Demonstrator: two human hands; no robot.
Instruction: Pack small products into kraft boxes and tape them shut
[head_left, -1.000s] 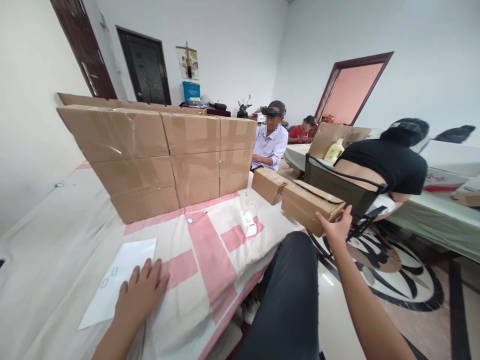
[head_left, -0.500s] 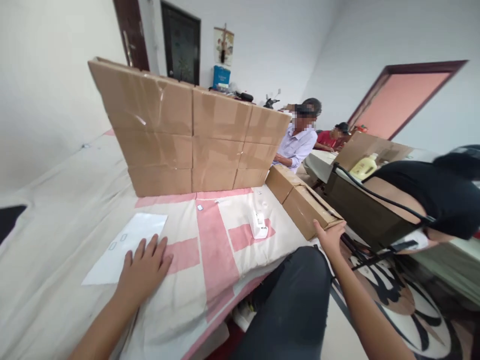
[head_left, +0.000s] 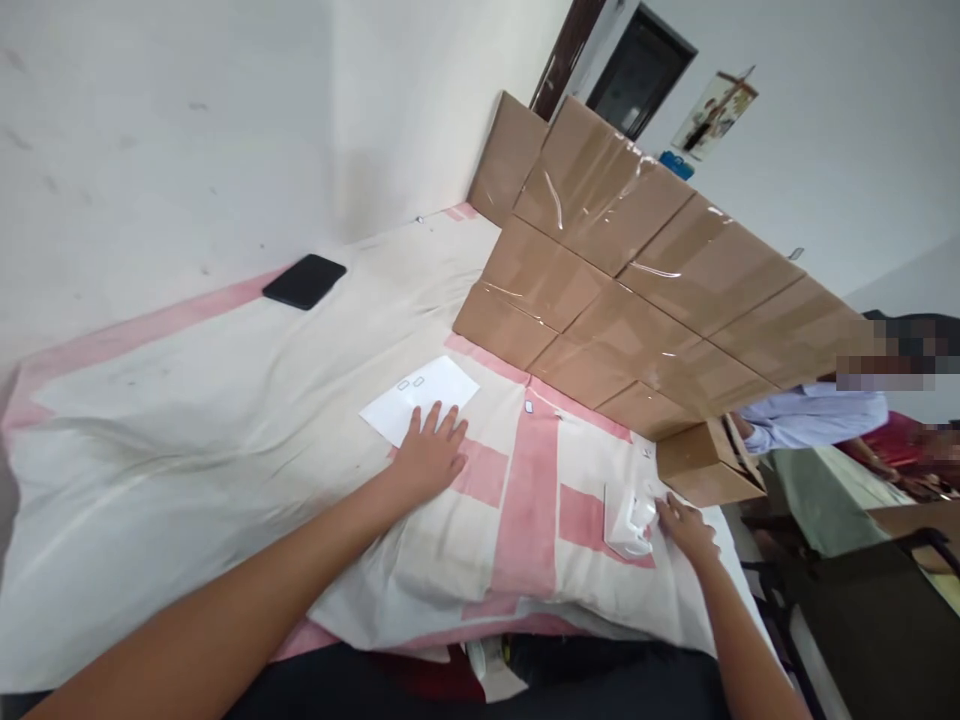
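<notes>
My left hand (head_left: 431, 452) lies with its fingers spread, the fingertips over the near edge of a white sheet of paper (head_left: 394, 405) that bears two small outlined rectangles. My right hand (head_left: 691, 527) is just right of a white tape dispenser (head_left: 626, 530), fingers reaching out toward it and seeming to hold nothing. Whether a fingertip touches the dispenser, I cannot tell. Behind that hand is a low cardboard box (head_left: 701, 465). A small pale tag (head_left: 529, 407) lies on the cloth between the hands.
A tall taped cardboard panel (head_left: 600, 270) stands across the table's far side. A black tablet-like object (head_left: 304, 281) lies by the wall. Pink-and-cream cloth (head_left: 525, 500) covers the table. Beyond the panel sits a person in a pale shirt (head_left: 817, 418); a dark chair (head_left: 870, 610) is at right.
My view has swung left and tilted. My right hand has left the cardboard box and come to the tape dispenser. My left hand stays at the paper.
</notes>
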